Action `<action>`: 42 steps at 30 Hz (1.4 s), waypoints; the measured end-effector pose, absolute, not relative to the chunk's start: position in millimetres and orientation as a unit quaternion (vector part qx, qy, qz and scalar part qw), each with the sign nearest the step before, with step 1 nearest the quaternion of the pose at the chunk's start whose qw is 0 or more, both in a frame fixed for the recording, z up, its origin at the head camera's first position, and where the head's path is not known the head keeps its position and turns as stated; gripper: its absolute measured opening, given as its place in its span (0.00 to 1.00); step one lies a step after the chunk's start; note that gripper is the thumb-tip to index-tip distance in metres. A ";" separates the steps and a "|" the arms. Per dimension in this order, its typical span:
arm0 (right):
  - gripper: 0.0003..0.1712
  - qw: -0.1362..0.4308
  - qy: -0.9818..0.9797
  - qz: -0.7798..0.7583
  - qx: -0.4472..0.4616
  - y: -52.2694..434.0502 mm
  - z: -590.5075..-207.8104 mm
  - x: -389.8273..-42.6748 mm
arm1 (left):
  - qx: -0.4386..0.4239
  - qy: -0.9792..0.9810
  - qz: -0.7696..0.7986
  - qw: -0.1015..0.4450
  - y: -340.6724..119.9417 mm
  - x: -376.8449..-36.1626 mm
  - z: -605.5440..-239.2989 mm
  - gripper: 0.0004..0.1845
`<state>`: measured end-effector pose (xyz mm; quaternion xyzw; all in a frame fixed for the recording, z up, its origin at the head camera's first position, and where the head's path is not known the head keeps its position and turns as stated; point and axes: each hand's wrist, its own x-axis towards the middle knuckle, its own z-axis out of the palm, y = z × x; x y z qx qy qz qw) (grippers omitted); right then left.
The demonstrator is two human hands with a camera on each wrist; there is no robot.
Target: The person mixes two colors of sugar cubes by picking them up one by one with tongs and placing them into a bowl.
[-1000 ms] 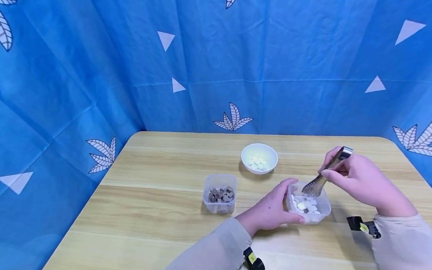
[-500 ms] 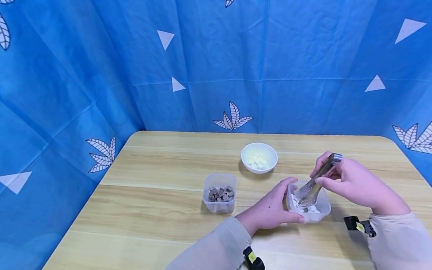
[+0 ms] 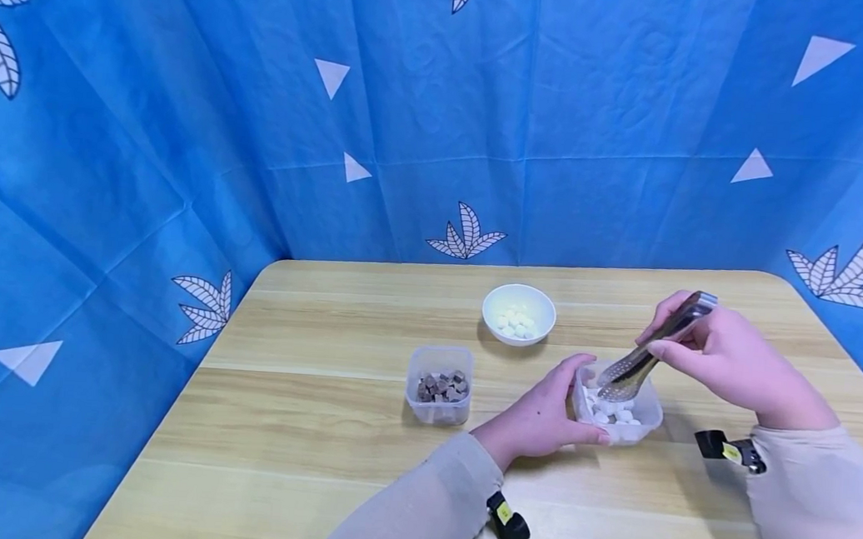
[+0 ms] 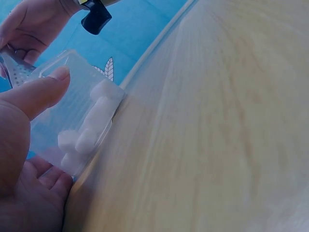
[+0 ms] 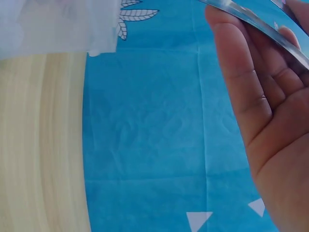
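- Blue cloth (image 3: 186, 119) with leaf and triangle prints is filling the upper half and left side of the head view, hanging behind the table.
- Wooden table (image 3: 300, 427) is taking up the lower centre and right of the frame.
- Right hand (image 3: 726, 357) is sitting at right of centre, thumb and fingers pinching the metal tongs (image 3: 651, 352) near their upper end; fingers curled round the handle, palm facing up in the right wrist view.
- Left hand (image 3: 541, 415) is sitting just below centre, thumb and fingers curled round the left wall of the clear tub (image 3: 650, 414), gripping it; the left wrist view is showing the thumb pressing on the tub's wall.
- Tongs are tilting down to the left, tips dipping into the tub right of centre; I cannot tell whether the tips are holding a piece.
- Tub is resting on the table between the two hands, holding white pieces (image 3: 613, 414).
- White bowl (image 3: 519, 313) is standing above centre, well apart from the hands, with white pieces inside.
- Second clear tub (image 3: 438, 384) is standing left of centre, near the left hand, not touching it, holding brown pieces (image 3: 441, 385).
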<state>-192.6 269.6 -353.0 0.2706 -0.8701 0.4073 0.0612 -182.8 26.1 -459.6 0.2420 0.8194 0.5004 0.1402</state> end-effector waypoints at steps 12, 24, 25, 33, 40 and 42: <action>0.11 0.146 -0.851 0.464 0.199 261.0 -345.9 -202.7 | 0.236 0.823 0.497 0.144 25.4 -182.3 -459.3 0.55; 0.11 0.145 -0.884 0.394 0.206 218.5 -321.1 -260.0 | 0.239 0.817 0.504 0.144 24.8 -181.5 -458.2 0.53; 0.11 0.137 -0.887 0.390 0.208 214.7 -320.5 -264.2 | 0.242 0.817 0.504 0.143 24.6 -181.4 -458.2 0.53; 0.15 0.091 -0.901 0.368 0.213 197.6 -320.5 -284.2 | 0.253 0.812 0.507 0.138 24.7 -181.3 -459.5 0.53; 0.15 0.085 -0.904 0.358 0.217 195.9 -324.3 -287.4 | 0.255 0.810 0.510 0.138 24.0 -182.5 -458.6 0.52; 0.14 0.083 -0.905 0.358 0.215 195.7 -324.8 -287.1 | 0.253 0.810 0.510 0.139 23.5 -182.8 -458.3 0.52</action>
